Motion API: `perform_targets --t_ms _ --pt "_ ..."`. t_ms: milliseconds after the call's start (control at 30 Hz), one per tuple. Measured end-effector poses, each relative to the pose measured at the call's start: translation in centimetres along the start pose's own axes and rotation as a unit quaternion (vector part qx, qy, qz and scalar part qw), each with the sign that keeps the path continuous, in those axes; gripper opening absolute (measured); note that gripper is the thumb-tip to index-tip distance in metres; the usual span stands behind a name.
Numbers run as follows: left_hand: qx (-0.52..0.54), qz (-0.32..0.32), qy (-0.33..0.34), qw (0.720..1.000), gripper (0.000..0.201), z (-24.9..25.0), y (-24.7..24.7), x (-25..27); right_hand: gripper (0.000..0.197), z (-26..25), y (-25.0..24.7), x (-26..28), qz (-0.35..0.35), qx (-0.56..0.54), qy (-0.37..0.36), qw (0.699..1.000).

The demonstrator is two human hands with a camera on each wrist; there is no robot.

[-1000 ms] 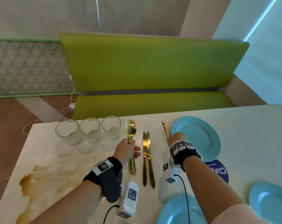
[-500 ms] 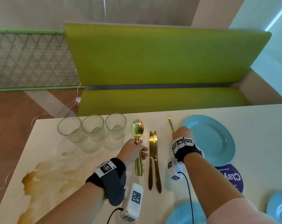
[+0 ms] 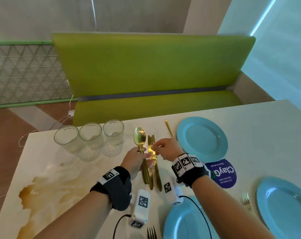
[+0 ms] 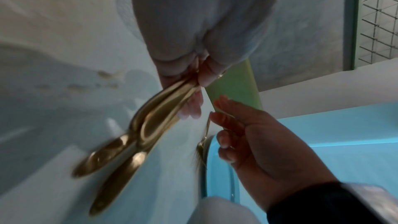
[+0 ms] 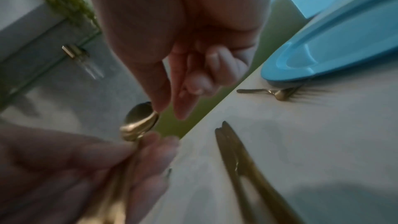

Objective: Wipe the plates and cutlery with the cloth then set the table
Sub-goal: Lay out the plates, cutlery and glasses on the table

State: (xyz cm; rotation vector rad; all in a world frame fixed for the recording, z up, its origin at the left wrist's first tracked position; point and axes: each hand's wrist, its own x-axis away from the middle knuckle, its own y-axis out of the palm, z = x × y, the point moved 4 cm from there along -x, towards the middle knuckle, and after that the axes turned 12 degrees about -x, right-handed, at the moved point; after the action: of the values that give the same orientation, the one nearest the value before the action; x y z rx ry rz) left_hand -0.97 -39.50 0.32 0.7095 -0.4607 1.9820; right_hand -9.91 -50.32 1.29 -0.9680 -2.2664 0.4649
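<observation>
- Two gold spoons (image 3: 141, 149) sit bundled in our left hand (image 3: 135, 162), fingers and thumb curled round their handles, bowls pointing toward the far edge of the surface (image 3: 266, 128).
- Our right hand (image 3: 165, 150) hovers just beside the spoons with thumb and forefinger drawn close, the other fingers loosely curled; it holds nothing that we can see.
- Two gold knives (image 3: 153, 163) lie side by side on the surface, just under and between our hands.
- A gold fork (image 3: 169, 128) lies at the left rim of the far blue plate (image 3: 202, 140); two more blue plates (image 3: 284, 209) sit nearer us, with a fork (image 3: 246, 200) between them and another fork's tines (image 3: 151, 232) at the bottom edge.
- We see no cloth in any view, so we judge the wiping is done and the table-setting step is in hand, with the spoons being shared out.
- The next move, we reckon, calls for the right hand to pinch one spoon out of the bundle and carry it to a plate, while the left keeps hold of the other.
- Three glasses (image 3: 89, 137) stand in a row to the left, near a brown stain on the surface.
</observation>
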Motion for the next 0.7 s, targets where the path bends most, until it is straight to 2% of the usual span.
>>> perform_targets --t_ms 67,167,300,433,500,600,700 --pt "0.002 -0.005 0.008 1.000 0.016 0.0 0.4 1.1 0.024 -0.1 0.3 2.1 -0.017 -0.028 -0.009 0.999" --pt "-0.010 -0.020 0.022 1.000 0.017 0.0 1.0 3.6 0.026 -0.1 0.3 5.7 -0.017 -0.011 -0.021 1.000" --pt "-0.017 -0.062 0.042 0.997 0.021 -0.3 2.1 6.5 0.022 0.4 0.8 9.9 -0.022 -0.041 0.001 0.999" --pt "-0.050 -0.112 0.060 0.991 0.020 -1.3 3.7 9.8 0.007 1.6 0.4 14.3 0.027 -0.113 0.044 0.992" --pt "-0.057 -0.124 0.067 0.988 0.019 -1.8 4.7 11.1 0.013 2.7 0.0 16.2 0.052 -0.146 0.061 0.986" --pt "-0.061 -0.124 0.062 0.988 0.019 -2.8 6.2 12.1 0.007 4.2 -1.1 18.6 0.090 -0.155 0.088 0.980" --pt "-0.070 -0.108 0.050 0.990 0.015 -3.7 7.5 12.1 0.018 6.4 -3.2 19.8 0.146 -0.161 0.111 0.970"
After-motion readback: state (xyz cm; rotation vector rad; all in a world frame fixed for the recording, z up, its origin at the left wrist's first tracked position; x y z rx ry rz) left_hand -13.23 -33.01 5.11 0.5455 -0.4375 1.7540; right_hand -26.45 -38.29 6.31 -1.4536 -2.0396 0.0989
